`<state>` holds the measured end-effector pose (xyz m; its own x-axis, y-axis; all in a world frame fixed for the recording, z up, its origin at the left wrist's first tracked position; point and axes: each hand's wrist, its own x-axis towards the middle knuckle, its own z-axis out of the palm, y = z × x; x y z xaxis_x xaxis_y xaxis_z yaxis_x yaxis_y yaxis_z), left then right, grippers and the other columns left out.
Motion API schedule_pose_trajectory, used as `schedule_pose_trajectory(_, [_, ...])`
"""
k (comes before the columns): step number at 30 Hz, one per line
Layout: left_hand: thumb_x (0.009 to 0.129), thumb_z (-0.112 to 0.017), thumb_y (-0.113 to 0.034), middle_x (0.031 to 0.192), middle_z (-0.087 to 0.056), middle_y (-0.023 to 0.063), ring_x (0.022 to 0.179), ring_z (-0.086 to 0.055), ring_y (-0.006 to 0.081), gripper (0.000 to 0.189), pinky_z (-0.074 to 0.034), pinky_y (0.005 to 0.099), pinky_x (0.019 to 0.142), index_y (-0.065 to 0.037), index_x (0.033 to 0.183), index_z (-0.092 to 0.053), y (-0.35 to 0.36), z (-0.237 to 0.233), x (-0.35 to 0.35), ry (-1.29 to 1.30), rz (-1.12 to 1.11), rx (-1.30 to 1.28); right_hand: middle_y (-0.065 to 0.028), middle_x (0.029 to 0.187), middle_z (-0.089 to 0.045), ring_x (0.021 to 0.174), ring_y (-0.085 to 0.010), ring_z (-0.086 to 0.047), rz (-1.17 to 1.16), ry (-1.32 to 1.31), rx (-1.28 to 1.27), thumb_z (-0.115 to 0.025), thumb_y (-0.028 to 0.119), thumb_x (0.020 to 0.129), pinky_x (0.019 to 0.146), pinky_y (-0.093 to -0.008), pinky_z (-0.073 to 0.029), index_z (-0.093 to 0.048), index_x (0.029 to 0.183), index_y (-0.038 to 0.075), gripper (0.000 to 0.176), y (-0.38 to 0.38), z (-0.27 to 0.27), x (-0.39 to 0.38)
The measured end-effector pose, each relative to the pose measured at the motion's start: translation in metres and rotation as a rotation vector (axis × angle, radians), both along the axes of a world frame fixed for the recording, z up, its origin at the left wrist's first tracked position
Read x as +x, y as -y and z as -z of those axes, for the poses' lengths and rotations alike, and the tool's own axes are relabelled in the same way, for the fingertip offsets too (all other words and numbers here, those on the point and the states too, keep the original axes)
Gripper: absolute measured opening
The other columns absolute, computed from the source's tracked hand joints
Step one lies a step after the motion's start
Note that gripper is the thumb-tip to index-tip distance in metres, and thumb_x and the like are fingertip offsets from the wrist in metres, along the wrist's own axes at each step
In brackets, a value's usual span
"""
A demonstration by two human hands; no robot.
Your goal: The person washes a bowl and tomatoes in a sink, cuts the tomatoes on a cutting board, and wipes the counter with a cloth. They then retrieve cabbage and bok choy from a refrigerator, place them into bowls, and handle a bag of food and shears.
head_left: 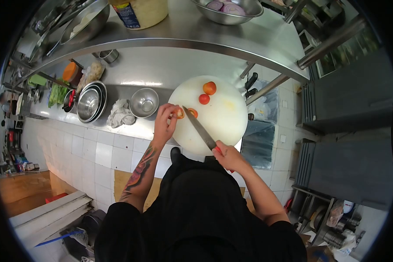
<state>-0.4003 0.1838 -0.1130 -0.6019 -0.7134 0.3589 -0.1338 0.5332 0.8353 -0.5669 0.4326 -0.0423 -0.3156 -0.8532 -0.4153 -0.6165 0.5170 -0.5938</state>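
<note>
On the round white cutting board (231, 126) my right hand (228, 156) grips the red handle of a knife (200, 129), its blade pointing away to the upper left. My left hand (164, 119) holds a cut tomato piece (179, 113) at the board's left edge, close to the knife tip. Another cut tomato piece (192, 113) lies just right of the blade tip. Farther back on the board sit a larger orange-red tomato (209, 88) and a smaller red tomato (204, 99).
Left of the board stand a small steel bowl (144, 103), a crumpled cloth (120, 114) and nested steel bowls (90, 105). A steel shelf (179, 35) overhangs the counter, carrying a bowl of sliced onions (227, 9) and a large tub (139, 13).
</note>
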Motion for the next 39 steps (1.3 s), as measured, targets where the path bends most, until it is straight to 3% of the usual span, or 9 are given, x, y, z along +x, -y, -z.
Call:
schedule_pose_trajectory(1, [0.089,-0.070,-0.004,0.118,-0.059,0.0137,0.103,-0.063,0.0270,0.027,-0.056,0.0353,0.082,-0.004,0.115,-0.062,0.000,-0.002,0.003,0.032,0.080,-0.030,-0.0222,0.069,-0.065,0.066,-0.0438,-0.066,0.048,0.192,0.037,-0.053,0.025,0.099,0.062,-0.0555,-0.051,-0.048,0.100,0.007,0.019,0.001,-0.002,-0.007])
schedule_pose_trajectory(3, [0.088,-0.071,-0.004,0.120,-0.059,0.0140,0.105,-0.063,0.0285,0.029,-0.056,0.0356,0.084,-0.004,0.116,-0.063,-0.010,-0.012,0.008,0.094,0.147,-0.043,-0.0218,0.068,-0.064,0.064,-0.0441,-0.066,0.051,0.082,-0.060,-0.054,0.022,0.099,0.060,-0.0545,-0.051,-0.048,0.099,0.006,0.018,-0.004,0.011,-0.003])
schedule_pose_trajectory(5, [0.087,-0.072,-0.004,0.122,-0.058,0.0144,0.107,-0.062,0.0299,0.030,-0.055,0.0360,0.086,-0.004,0.116,-0.064,-0.017,-0.018,0.006,0.157,0.213,-0.053,-0.0210,0.067,-0.064,0.063,-0.0440,-0.065,0.037,-0.220,-0.202,-0.055,0.021,0.099,0.058,-0.0539,-0.051,-0.048,0.098,0.006,0.017,-0.008,0.017,0.004])
schedule_pose_trajectory(8, [0.083,-0.078,-0.006,0.122,-0.060,0.0142,0.102,-0.063,0.0314,0.029,-0.054,0.0359,0.087,-0.006,0.109,-0.067,-0.022,-0.023,0.000,0.190,0.222,-0.223,-0.0196,0.068,-0.065,0.062,-0.0430,-0.065,-0.006,-0.319,-0.154,-0.055,0.020,0.098,0.057,-0.0535,-0.051,-0.049,0.097,0.006,0.015,-0.010,0.018,0.008])
schedule_pose_trajectory(13, [0.077,-0.081,-0.008,0.107,-0.066,0.0062,0.100,-0.063,0.0280,0.021,-0.054,0.0370,0.084,-0.007,0.096,-0.071,-0.014,-0.019,-0.004,0.161,0.331,-0.360,-0.0183,0.067,-0.065,0.060,-0.0411,-0.065,-0.063,-0.338,-0.271,-0.056,0.018,0.098,0.056,-0.0517,-0.052,-0.050,0.099,0.006,0.014,-0.016,0.007,0.013])
schedule_pose_trajectory(20, [0.077,-0.078,-0.004,0.103,-0.068,0.0048,0.097,-0.064,0.0272,0.019,-0.055,0.0367,0.082,-0.008,0.094,-0.070,-0.010,-0.024,-0.007,0.173,0.350,-0.382,-0.0179,0.067,-0.065,0.059,-0.0400,-0.065,-0.140,-0.402,-0.180,-0.056,0.019,0.097,0.056,-0.0516,-0.052,-0.050,0.099,0.005,0.015,-0.022,-0.024,0.020])
schedule_pose_trajectory(24, [0.077,-0.077,-0.004,0.103,-0.068,0.0050,0.097,-0.064,0.0267,0.017,-0.055,0.0367,0.082,-0.008,0.092,-0.070,-0.010,-0.024,-0.007,0.167,0.359,-0.369,-0.0180,0.067,-0.065,0.061,-0.0403,-0.066,-0.131,-0.349,-0.157,-0.056,0.019,0.097,0.056,-0.0523,-0.051,-0.048,0.099,0.005,0.016,0.000,0.010,0.015])
schedule_pose_trajectory(32, [0.077,-0.077,-0.003,0.104,-0.069,0.0055,0.099,-0.066,0.0271,0.016,-0.056,0.0375,0.084,-0.007,0.091,-0.070,0.007,-0.013,0.007,0.150,0.427,-0.375,-0.0198,0.066,-0.065,0.062,-0.0428,-0.065,-0.205,-0.334,-0.162,-0.055,0.020,0.099,0.056,-0.0530,-0.050,-0.048,0.101,0.005,0.017,-0.015,-0.019,0.009])
schedule_pose_trajectory(39, [0.075,-0.077,0.000,0.101,-0.069,0.0045,0.097,-0.066,0.0257,0.018,-0.057,0.0364,0.081,-0.008,0.089,-0.070,0.005,-0.010,0.006,0.113,0.395,-0.400,-0.0199,0.066,-0.065,0.063,-0.0441,-0.065,-0.204,-0.244,-0.218,-0.054,0.019,0.100,0.057,-0.0552,-0.050,-0.047,0.103,0.005,0.016,0.015,0.010,0.002])
